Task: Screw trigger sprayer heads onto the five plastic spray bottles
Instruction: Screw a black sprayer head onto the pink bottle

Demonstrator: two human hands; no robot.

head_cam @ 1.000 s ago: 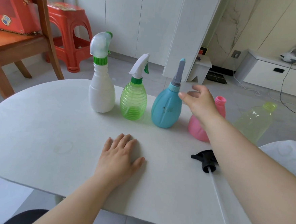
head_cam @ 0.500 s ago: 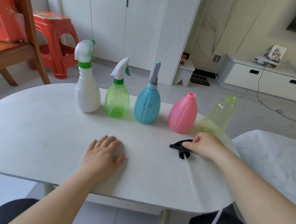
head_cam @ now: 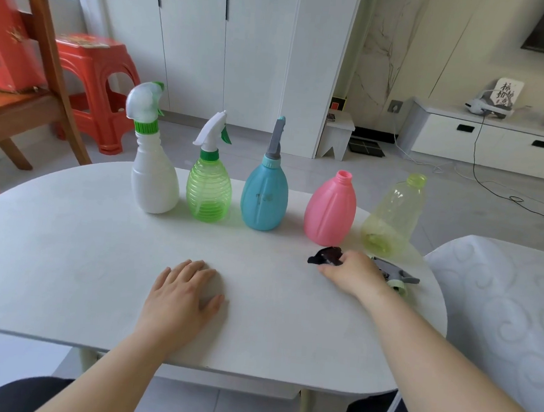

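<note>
Beside the capless pink bottle [head_cam: 330, 206], our right hand [head_cam: 353, 272] curls its fingers [head_cam: 330, 269] round the black head [head_cam: 325, 257] on the table [head_cam: 70, 224], left hand [head_cam: 181, 292] flat and empty; next, we judge, it needs lifting and threading on.

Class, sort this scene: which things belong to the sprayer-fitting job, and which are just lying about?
Job: white plastic bottle; ribbed green bottle; blue bottle; pink bottle; clear yellow bottle; black trigger sprayer head in the right hand; grey sprayer head.
Lying about: red plastic stool; red box; wooden chair.
</note>
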